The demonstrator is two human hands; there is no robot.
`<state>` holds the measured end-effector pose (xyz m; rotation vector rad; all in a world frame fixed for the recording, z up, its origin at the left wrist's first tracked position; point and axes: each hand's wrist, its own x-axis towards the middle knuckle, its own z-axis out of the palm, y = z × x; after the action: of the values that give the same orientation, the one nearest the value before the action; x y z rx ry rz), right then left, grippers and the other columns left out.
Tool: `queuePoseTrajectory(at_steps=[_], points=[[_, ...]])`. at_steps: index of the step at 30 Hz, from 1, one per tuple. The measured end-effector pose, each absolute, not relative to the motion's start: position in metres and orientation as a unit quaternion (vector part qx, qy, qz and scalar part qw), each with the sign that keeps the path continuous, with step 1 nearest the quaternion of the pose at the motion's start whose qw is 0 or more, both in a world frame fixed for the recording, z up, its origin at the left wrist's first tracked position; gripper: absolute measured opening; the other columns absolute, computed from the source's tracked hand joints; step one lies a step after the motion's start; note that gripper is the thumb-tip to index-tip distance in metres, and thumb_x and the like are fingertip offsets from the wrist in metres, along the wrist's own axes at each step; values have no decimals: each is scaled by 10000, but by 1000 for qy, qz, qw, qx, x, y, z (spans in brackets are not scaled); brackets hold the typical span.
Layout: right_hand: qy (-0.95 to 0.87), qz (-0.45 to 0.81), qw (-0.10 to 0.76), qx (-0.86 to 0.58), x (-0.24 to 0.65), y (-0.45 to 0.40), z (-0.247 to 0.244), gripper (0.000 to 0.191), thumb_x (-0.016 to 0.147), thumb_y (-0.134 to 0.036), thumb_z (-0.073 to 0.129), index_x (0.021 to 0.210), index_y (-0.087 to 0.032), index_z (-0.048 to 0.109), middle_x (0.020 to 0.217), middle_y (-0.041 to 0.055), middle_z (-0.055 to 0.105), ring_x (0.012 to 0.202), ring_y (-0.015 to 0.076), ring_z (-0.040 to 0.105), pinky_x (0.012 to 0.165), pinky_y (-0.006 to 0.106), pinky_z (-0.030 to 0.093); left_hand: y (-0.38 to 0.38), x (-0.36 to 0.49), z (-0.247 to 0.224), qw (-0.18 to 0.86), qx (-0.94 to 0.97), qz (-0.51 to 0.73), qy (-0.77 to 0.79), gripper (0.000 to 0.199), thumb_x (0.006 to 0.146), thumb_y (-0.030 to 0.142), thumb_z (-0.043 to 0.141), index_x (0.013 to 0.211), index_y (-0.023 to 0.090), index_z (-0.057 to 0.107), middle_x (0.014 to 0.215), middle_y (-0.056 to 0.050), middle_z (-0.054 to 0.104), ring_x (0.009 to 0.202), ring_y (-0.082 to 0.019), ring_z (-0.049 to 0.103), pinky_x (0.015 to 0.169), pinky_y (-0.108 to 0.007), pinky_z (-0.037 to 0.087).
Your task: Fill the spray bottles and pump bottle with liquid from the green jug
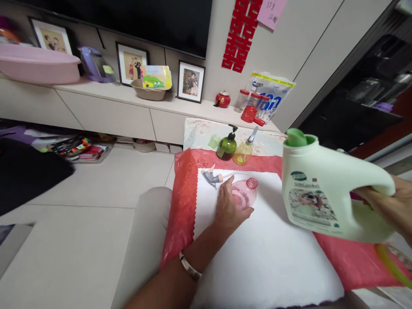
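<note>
My left hand [228, 208] is wrapped round a clear pink spray bottle [247, 191], which has no top on its threaded neck. A grey trigger spray head [212, 177] with a thin tube lies beside it on the white sheet [257, 253]. Raised at the right, a pale green detergent jug [313, 189] hangs by its handle from my right hand [394, 199]. The jug leans slightly, its green spout uncovered and pointing up-left. Some of my right fingers are hidden behind the handle.
A dark green pump bottle [227, 148] and a yellowish spray bottle [243, 153] stand on red plastic [183, 201] behind the sheet. A red scoop [249, 114], jars and a printed bag [273, 92] sit on the cabinet ledge. Yellow tape [384, 259] lies at the right.
</note>
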<state>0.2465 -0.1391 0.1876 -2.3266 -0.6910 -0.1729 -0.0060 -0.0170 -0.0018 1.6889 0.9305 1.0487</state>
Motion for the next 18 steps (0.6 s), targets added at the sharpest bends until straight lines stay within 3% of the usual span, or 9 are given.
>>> queuePoseTrajectory(at_steps=[4, 7, 12, 18], points=[[-222, -70, 481, -845, 239, -123, 152, 499, 371, -467, 665, 745, -138, 651, 659, 50, 582, 595, 170, 500, 513, 274, 371, -16, -8, -5, 480, 681, 405, 377, 1011, 564, 122, 788, 1429, 240, 279, 1391, -161, 490, 1351, -364, 459, 1152, -557, 377], [-225, -58, 550, -802, 240, -109, 123, 442, 443, -450, 673, 748, -134, 621, 664, 27, 570, 562, 137, 488, 487, 246, 376, -15, -9, -9, 485, 675, 399, 388, 967, 562, 140, 776, 1406, 228, 312, 1386, -158, 500, 1322, -360, 493, 1123, -544, 415], [-245, -31, 590, -769, 236, -89, 79, 342, 590, -398, 707, 748, -119, 587, 625, -12, 528, 545, 78, 469, 493, 179, 371, -12, -11, -8, 480, 690, 381, 385, 959, 574, 166, 772, 1408, 237, 305, 1420, -162, 483, 1339, -347, 478, 1140, -528, 402], [-241, -43, 614, -750, 239, -80, 42, 366, 602, -460, 679, 719, -126, 586, 618, -19, 511, 551, 86, 435, 498, 201, 336, -14, -15, -4, 486, 687, 355, 407, 967, 604, 264, 814, 1436, 220, 322, 1451, -180, 483, 1362, -378, 465, 1114, -542, 424]])
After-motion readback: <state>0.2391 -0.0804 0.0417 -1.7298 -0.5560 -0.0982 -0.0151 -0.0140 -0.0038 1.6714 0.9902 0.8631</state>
